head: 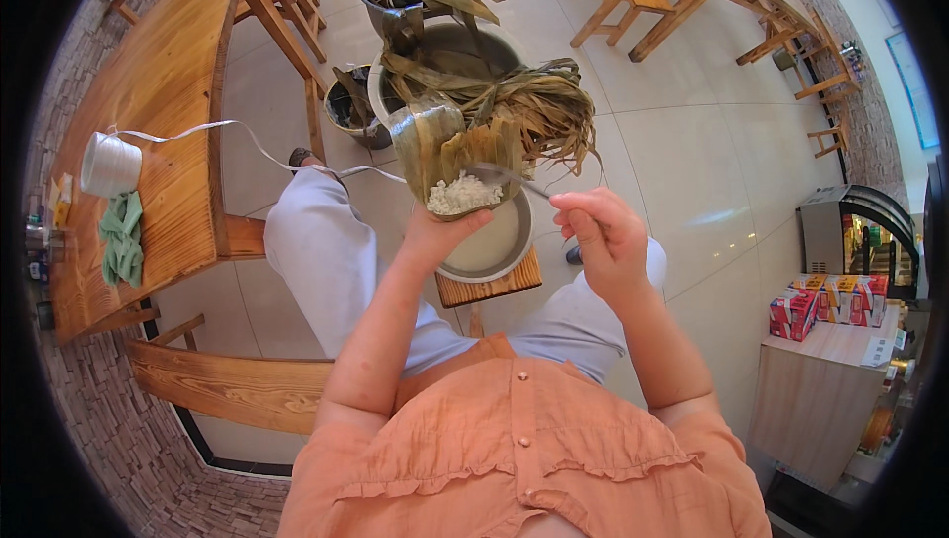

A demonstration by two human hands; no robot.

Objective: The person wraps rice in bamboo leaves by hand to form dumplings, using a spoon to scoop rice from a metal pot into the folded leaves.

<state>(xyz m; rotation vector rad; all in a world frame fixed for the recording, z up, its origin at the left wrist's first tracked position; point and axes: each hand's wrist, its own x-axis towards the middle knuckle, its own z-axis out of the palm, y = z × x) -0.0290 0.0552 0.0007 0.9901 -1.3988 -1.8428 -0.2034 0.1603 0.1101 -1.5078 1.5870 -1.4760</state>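
Observation:
My left hand (443, 236) holds a folded wrapping leaf (426, 141) from below, shaped like a pocket. White rice (465, 195) fills its near end. In my right hand (604, 238) is the handle of a metal spoon (523, 182), whose bowl reaches over the rice. Beneath both hands a round metal basin (528, 230) holds rice in cloudy liquid (485, 240) and rests on a wooden stool (493, 287). Farther out, a larger basin (511, 41) has long leaves (445, 82) and a bundle of dry strips (560, 104) draped over its rim.
Behind the basins stands a dark bucket of leaves (385, 12), with a smaller bucket (356, 119) to the left. White ribbon runs from a spool (111, 165) on the wooden table (170, 93), near a green cloth (122, 240). A bench (237, 390) and a boxed-goods cabinet (823, 390) flank me.

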